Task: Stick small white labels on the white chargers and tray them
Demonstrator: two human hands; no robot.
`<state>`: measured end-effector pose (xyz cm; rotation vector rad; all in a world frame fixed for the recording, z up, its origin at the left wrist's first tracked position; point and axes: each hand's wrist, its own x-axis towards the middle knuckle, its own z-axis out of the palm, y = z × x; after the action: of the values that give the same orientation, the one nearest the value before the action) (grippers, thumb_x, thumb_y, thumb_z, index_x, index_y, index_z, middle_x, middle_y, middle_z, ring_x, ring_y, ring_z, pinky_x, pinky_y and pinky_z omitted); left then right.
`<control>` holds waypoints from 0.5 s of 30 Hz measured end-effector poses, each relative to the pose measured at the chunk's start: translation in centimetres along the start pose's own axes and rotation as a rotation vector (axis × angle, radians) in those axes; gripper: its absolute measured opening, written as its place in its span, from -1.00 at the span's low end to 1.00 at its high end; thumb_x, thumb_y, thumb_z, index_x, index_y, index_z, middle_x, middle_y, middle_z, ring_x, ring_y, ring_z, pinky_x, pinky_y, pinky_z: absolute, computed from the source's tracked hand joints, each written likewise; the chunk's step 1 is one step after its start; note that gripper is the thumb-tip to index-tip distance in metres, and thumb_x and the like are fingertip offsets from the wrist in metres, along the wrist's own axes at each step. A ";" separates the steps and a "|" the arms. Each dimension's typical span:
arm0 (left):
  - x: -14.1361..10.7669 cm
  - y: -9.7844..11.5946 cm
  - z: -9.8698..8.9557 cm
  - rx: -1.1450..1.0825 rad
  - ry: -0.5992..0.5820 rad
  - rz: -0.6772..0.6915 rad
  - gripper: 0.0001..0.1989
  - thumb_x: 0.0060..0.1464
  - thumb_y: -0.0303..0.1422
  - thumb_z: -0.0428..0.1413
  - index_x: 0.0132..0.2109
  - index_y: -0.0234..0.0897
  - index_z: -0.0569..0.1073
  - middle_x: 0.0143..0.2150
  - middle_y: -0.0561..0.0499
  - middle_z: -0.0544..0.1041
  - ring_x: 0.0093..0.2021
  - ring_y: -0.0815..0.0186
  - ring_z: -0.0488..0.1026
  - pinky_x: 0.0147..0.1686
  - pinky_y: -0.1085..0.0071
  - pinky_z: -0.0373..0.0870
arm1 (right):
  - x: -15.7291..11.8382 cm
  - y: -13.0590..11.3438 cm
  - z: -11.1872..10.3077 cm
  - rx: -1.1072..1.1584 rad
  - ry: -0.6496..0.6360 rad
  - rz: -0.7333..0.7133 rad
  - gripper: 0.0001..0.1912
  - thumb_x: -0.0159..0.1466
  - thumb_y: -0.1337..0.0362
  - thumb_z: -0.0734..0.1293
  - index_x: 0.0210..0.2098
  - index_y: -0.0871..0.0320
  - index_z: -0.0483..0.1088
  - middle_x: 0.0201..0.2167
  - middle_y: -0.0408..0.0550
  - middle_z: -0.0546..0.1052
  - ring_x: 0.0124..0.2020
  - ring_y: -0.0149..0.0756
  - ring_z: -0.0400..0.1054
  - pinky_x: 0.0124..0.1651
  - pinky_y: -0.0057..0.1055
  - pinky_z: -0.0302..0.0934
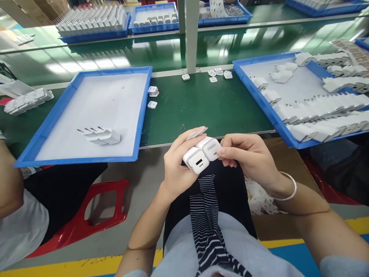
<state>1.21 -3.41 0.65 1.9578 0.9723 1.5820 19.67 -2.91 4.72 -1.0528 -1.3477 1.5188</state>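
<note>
Together, fingers hold two white chargers

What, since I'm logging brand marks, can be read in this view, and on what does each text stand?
"Fibaks", slightly blurred, spelling uncertain: on the cover that the right hand touches.
Scrawl on the yellow stripe: illegible.
Loose covers: any print too small to read.
</note>
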 end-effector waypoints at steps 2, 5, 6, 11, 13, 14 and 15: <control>0.0 0.0 0.0 0.005 -0.001 0.007 -0.58 0.05 -0.55 0.29 0.08 -0.24 0.54 0.13 -0.14 0.57 0.14 0.16 0.53 0.13 0.20 0.53 | 0.0 0.0 0.0 0.008 0.001 0.002 -0.66 0.18 0.24 0.51 -0.62 0.18 0.37 -0.67 -0.18 0.40 -0.63 -0.50 0.18 -0.58 -0.50 0.03; -0.1 0.0 0.0 0.013 -0.007 0.008 -0.59 0.07 -0.52 0.29 0.08 -0.22 0.54 0.14 -0.14 0.57 0.14 0.15 0.54 0.13 0.18 0.54 | 0.0 0.0 -0.1 0.005 -0.005 0.007 -0.66 0.17 0.24 0.51 -0.62 0.17 0.36 -0.67 -0.18 0.40 -0.64 -0.50 0.17 -0.59 -0.50 0.02; -0.1 0.0 0.0 0.020 -0.007 0.004 -0.60 0.08 -0.51 0.29 0.08 -0.21 0.54 0.14 -0.13 0.57 0.14 0.15 0.54 0.12 0.17 0.55 | 0.1 0.1 -0.1 0.000 -0.008 0.010 -0.66 0.17 0.24 0.51 -0.62 0.17 0.37 -0.68 -0.18 0.40 -0.64 -0.49 0.17 -0.59 -0.50 0.02; -0.1 0.0 0.0 0.027 -0.005 -0.015 -0.61 0.08 -0.49 0.29 0.07 -0.19 0.55 0.14 -0.12 0.58 0.13 0.15 0.55 0.12 0.16 0.55 | 0.5 -0.1 -0.3 -0.045 -0.031 0.028 -0.63 0.18 0.14 0.51 -0.62 0.17 0.38 -0.68 -0.17 0.40 -0.65 -0.48 0.19 -0.61 -0.49 0.02; -0.2 -0.1 0.0 0.014 -0.012 -0.031 -0.61 0.07 -0.49 0.30 0.07 -0.19 0.55 0.14 -0.12 0.58 0.11 0.16 0.56 0.10 0.17 0.56 | 0.7 -0.2 -0.5 -0.099 -0.068 0.031 -0.61 0.17 0.10 0.52 -0.61 0.17 0.38 -0.67 -0.17 0.40 -0.64 -0.47 0.21 -0.59 -0.49 0.01; -0.3 -0.2 0.0 0.006 -0.013 -0.044 -0.60 0.06 -0.49 0.31 0.06 -0.19 0.56 0.14 -0.12 0.58 0.10 0.16 0.56 0.09 0.18 0.56 | 0.8 -0.3 -0.6 -0.139 -0.088 0.027 -0.58 0.16 0.08 0.53 -0.63 0.18 0.37 -0.68 -0.17 0.40 -0.64 -0.48 0.20 -0.59 -0.49 0.00; -0.3 -0.2 0.0 -0.002 -0.010 -0.059 -0.60 0.04 -0.49 0.32 0.06 -0.19 0.57 0.13 -0.11 0.59 0.09 0.16 0.57 0.09 0.19 0.56 | 0.9 -0.2 -0.7 -0.185 -0.102 0.021 -0.53 0.16 0.06 0.53 -0.66 0.18 0.33 -0.70 -0.17 0.37 -0.65 -0.49 0.17 -0.58 -0.48 -0.02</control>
<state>1.15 -3.49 0.30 1.9156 1.0148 1.5394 20.05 -1.88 4.86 -1.1181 -1.5772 1.5023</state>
